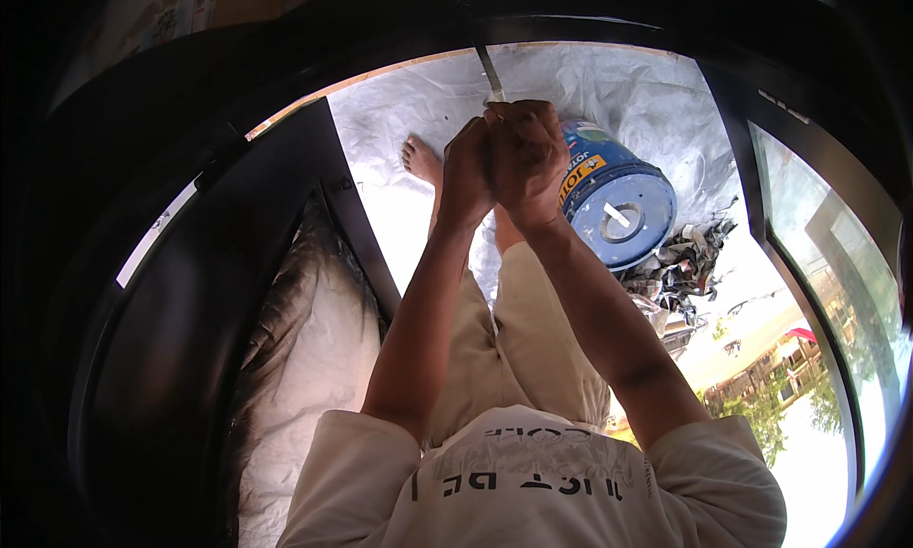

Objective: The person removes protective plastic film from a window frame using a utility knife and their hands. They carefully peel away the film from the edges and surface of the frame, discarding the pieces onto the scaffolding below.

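The left hand (466, 173) and the right hand (529, 163) are pressed close together, with the fingers curled. A thin strip (490, 73) is seen just past them, reaching up to the edge of the dark beam (580, 33). Which hand it is pinched by cannot be told. Open room is left between the hands and the dark post (359, 201). On the right, a blue bucket (618, 192) is partly covered by the right hand.

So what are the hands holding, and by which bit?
A thin strip, perhaps tape, seems held by its near end, where the left hand and right hand meet. Whether one or both grip it can't be told.
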Demonstrator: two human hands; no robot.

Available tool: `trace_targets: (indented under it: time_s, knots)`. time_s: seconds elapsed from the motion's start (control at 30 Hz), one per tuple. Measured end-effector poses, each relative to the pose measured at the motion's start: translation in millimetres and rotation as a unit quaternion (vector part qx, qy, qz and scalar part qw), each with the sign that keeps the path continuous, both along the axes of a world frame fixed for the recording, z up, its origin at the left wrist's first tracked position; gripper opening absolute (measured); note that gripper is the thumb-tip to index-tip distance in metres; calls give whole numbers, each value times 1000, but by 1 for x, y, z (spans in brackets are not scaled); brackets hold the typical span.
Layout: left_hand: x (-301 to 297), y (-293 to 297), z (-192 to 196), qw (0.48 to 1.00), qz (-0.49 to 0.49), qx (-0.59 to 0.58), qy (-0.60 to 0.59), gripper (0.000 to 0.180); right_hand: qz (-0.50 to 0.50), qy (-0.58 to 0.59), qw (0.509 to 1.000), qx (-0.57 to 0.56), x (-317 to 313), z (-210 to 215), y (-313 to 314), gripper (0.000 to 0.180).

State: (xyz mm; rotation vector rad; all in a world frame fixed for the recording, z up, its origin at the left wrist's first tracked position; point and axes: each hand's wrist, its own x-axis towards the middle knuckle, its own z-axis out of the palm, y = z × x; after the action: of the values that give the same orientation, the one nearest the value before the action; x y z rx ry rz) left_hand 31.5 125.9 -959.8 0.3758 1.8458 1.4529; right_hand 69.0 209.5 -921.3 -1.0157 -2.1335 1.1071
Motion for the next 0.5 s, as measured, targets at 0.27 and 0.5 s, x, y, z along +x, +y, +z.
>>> trace_targets:
  time_s: [0.27,0.5]
  knots:
    - [12,-17,10,941,138,74,-300,23,191,65,974,-105,16,22,6,21]
    - [-2,-11,30,837,167,169,-493,19,45,148,569,-808,36,-66,24,46]
